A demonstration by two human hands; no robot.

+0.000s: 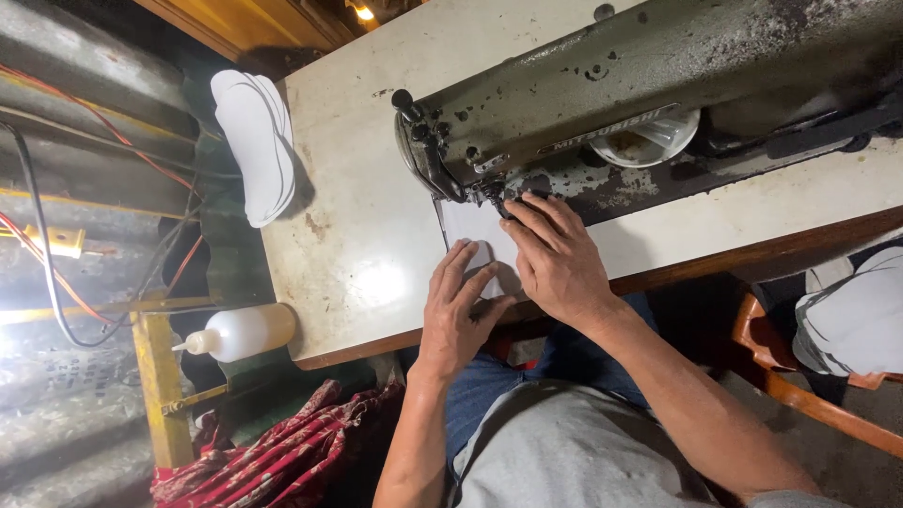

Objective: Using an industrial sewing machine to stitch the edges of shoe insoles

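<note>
White fabric [473,235] lies flat on the counter [348,245] just in front of the sewing machine [602,94], near the middle of the frame; much of it is covered by the two hands, and its far edge runs under the machine's head where the needle area is too dark to make out. The machine's right end is cut off by the frame edge, and its worn, chipped paint blurs the parts beneath its arm. At the right edge a pile of pale cloth [851,320] on an orange chair [800,395] is only partly in view.

The counter is cream, stained and glossy under a lamp glare, with a wooden front edge. A stack of white cut pieces [254,141] overhangs its upper left corner. At lower left, a translucent squeeze bottle [240,331] rests beside a yellow post, with red patterned cloth [282,452] below and corrugated metal with wires behind.

The left hand [458,310] lies palm down, fingers spread, pressing the fabric. The right hand [555,259] also lies flat on it, fingers extended together toward the needle.
</note>
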